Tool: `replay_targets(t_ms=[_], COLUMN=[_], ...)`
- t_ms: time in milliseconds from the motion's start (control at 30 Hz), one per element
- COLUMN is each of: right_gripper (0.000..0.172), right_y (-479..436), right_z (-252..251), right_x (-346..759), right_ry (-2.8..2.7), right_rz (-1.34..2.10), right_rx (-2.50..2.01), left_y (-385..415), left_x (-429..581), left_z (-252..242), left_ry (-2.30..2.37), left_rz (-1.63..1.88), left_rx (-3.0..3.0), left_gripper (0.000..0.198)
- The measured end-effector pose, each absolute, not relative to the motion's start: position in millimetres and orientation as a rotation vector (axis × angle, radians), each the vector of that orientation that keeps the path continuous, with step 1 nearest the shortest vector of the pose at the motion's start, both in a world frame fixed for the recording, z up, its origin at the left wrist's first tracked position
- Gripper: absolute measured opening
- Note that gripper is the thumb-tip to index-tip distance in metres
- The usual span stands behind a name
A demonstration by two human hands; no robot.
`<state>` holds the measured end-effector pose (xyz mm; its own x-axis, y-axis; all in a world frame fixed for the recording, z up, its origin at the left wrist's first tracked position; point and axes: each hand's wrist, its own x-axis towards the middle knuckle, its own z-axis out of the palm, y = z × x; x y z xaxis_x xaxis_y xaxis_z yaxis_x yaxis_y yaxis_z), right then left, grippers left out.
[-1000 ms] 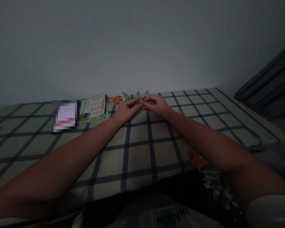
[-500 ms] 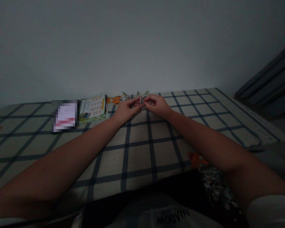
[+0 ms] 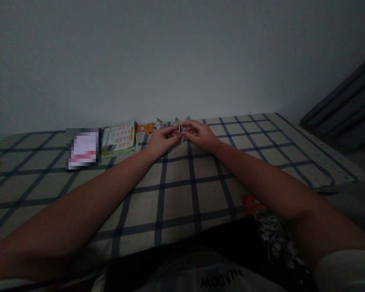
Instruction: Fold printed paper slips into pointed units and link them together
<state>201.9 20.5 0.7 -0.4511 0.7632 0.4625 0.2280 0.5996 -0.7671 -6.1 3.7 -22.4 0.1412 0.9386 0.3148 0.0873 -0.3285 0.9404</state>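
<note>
Together, the left hand [image 3: 162, 140] and the right hand [image 3: 200, 133] pinch a small pale folded piece [image 3: 180, 129] between their fingertips, above the far middle of the checked cloth [image 3: 178, 172]. Just beyond are pointed, patterned pieces [image 3: 160, 121]. Farther left lies a stack of printed sheets [image 3: 119, 138], with a pixelated item [image 3: 85, 147] beside it. At near right is a dim heap of small pieces [image 3: 278, 239].
</note>
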Motion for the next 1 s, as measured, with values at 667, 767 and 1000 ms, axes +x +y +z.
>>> replay_targets(t_ms=[667, 767, 1000], right_gripper=[0.028, 0.033, 0.047], right_y=[27, 30, 40], right_z=[0, -4, -19], right_x=[205, 207, 207], right_ry=[-2.143, -2.175, -2.046], right_rz=[0.492, 0.478, 0.728], right_rx=[-0.782, -0.721, -0.704], left_y=[-2, 0, 6], left_x=[0, 0, -5], left_z=[-12, -14, -20], left_ry=[0.886, 0.909, 0.932], left_rz=[1.313, 1.294, 1.318], left_rx=[1.323, 1.377, 1.595], left_gripper=[0.056, 0.067, 0.068])
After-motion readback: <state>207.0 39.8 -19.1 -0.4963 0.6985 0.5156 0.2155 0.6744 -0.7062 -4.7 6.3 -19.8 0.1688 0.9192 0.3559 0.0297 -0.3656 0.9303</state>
